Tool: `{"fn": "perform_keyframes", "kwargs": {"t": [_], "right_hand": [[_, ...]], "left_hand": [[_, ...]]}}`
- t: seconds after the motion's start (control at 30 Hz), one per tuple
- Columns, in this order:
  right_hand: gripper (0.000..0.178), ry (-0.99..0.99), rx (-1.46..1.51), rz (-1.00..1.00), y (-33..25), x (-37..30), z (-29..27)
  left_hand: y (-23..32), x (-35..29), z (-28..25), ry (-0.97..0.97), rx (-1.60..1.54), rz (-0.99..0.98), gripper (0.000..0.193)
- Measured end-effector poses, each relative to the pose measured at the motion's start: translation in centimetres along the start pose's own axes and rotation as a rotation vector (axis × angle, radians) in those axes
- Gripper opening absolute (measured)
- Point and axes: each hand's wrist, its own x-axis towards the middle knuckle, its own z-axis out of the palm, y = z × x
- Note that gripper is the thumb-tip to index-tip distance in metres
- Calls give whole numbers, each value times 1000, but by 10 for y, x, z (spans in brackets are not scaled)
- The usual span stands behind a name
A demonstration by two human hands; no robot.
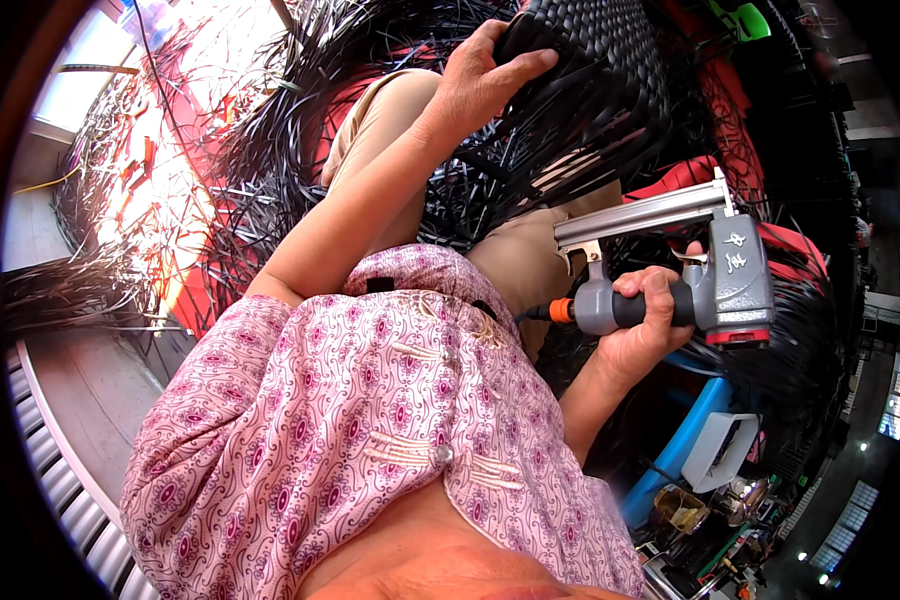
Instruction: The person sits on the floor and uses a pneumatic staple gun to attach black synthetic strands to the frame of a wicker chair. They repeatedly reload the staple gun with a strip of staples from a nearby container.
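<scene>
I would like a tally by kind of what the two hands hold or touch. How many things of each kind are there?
Grey nail gun, held in the right hand: 1
Black woven piece, gripped by the left hand: 1
Total: 2
The loose black strips around them are too many and too tangled to count.

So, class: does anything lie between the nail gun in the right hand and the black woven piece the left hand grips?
Loose black strips and the person's knee lie between the nail gun in the right hand and the black woven piece gripped by the left hand.
</scene>
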Motion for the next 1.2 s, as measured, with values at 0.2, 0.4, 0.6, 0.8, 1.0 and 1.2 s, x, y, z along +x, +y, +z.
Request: {"fn": "perform_keyframes", "kwargs": {"t": [0.2,0.4,0.6,0.8,1.0,1.2], "right_hand": [[63,22,-18,0,2,5,-5],[61,30,-22,-54,7,7,-7],[61,52,-64,-18,2,6,-2],[62,39,-83,-25,-2,6,1],[62,51,-75,-38,1,7,-3],[64,47,-58,-11,-5,8,-4]], "left_hand": [[18,-2,13,86,202,-3,54],[15,-1,7,103,335,81,58],[20,0,8,107,297,40,59],[32,-2,11,132,205,13,39],[22,3,9,129,140,-12,53],[23,2,8,96,113,-26,52]]}}
